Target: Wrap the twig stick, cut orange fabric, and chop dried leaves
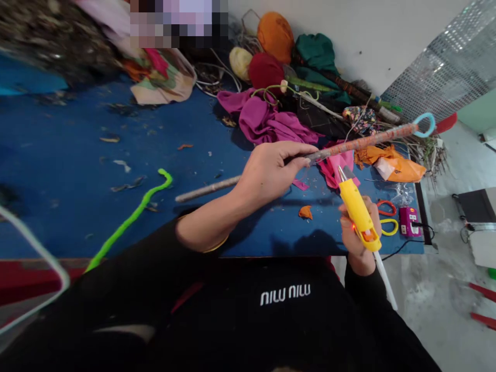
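Observation:
My left hand [271,168] pinches a long thin stick [368,140] near its middle. The stick slants up to the right, and orange-red streaks cover its right half. A light blue loop [425,125] shows at its far right end. Below the stick, my right hand [358,232] is wrapped round a yellow glue gun [357,209], its nozzle pointing up and left, close to the stick. A white glue stick [385,279] protrudes from its rear end. Pink cloth [337,168] lies behind the nozzle.
Magenta cloth [271,121] and yarn balls, one of them orange [276,37], are heaped at the back. Scissors [388,226] and a purple power socket [409,222] lie at the right edge. A bright green fuzzy strip [132,219] is at left on the blue table [58,155].

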`<state>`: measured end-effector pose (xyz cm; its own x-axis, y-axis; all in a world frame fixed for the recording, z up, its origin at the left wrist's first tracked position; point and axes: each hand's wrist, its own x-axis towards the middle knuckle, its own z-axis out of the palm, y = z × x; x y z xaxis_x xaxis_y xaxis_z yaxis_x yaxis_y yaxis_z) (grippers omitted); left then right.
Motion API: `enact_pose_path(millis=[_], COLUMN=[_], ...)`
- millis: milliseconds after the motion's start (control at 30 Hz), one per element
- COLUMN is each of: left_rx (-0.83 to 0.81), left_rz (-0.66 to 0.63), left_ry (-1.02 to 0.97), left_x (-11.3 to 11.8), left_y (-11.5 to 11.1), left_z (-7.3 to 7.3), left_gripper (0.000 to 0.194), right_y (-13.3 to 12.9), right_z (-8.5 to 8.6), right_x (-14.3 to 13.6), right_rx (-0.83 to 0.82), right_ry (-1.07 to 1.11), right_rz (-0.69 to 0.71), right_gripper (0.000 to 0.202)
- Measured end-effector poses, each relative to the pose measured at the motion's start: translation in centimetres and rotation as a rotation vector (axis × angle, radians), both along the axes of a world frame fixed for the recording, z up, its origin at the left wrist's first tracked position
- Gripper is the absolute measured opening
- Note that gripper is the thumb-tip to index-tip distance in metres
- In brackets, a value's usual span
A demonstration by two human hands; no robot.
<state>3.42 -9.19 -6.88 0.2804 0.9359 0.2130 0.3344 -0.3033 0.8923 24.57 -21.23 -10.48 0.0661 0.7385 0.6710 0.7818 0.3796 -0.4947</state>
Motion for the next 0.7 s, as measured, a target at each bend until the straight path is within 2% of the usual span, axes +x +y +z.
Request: enact_pose_path(millis=[67,167,300,367,433,567,700], left_rx=[-0.005,-0.008,0.001,0.002,0.0,-0.011,-0.043], left_rz=[0.034,0.075,0.087,0.093,0.094,0.067,0.045], left_ry=[0.0,-0.027,-0.032,-0.046,-0.071,-0.138,-0.216], left_x=[-0.1,-0.4,-0.6,-0.5,-0.3,-0.2,-0.2], left_y=[0.3,0.9,1.5,1.7,2.0,2.8,3.4], left_z=[-0.3,-0.6,-1.0,-1.2,-1.5,-2.0,-2.0], left_gripper=[0.034,0.033,0.036,0.039,0.042,0.043,0.045], right_y=[-0.4,-0.8,-1.6,-2.1,-2.3,-2.1,-1.5], right_z=[0.2,0.7,1.2,1.3,1.4,1.7,1.7], right_x=[0.6,3.1,9.2,12.5,15.1,18.2,19.1], right_rx=[-0.062,-0.136,-0.229,-0.372,-0.528,-0.753,-0.827], right_ry=[0.102,0.187,0.061,-0.014,-0.109,-0.313,-0.357], right_rz=[-0.056,-0.246,-0.638,-0.82,-0.933,-1.042,-1.068], right_gripper=[0.033,0.036,0.042,0.046,0.051,0.048,0.044])
